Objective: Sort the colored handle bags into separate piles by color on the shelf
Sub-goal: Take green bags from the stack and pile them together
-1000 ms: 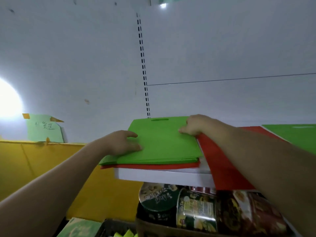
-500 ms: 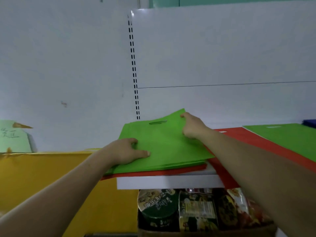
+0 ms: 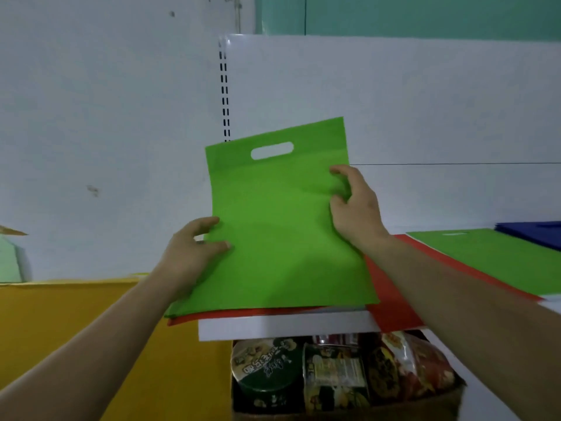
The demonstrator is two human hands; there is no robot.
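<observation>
On the left, a yellow panel [image 3: 76,314] stands below the white wall. The left arm reaches up from the lower left. The left hand [image 3: 194,250] grips the left edge of a green handle bag [image 3: 282,226], thumb across the front and fingers curled behind. The bag is tilted up off the near left end of the white shelf [image 3: 285,328], its cut-out handle at the top, its lower edge down on the pile. The right hand [image 3: 355,208] pinches the bag's right edge higher up, thumb and fingertips on the near face, while the right forearm runs in from the lower right.

Two hands, both on the one bag. Under it lies a red bag [image 3: 243,316], and a second red bag [image 3: 391,299] hangs over the shelf edge just right of it. Further right a second green bag [image 3: 501,256] lies flat, then blue bags [image 3: 534,233] at the far right edge – how many I cannot tell. Below the shelf sits a box of snack packets [image 3: 334,378].
</observation>
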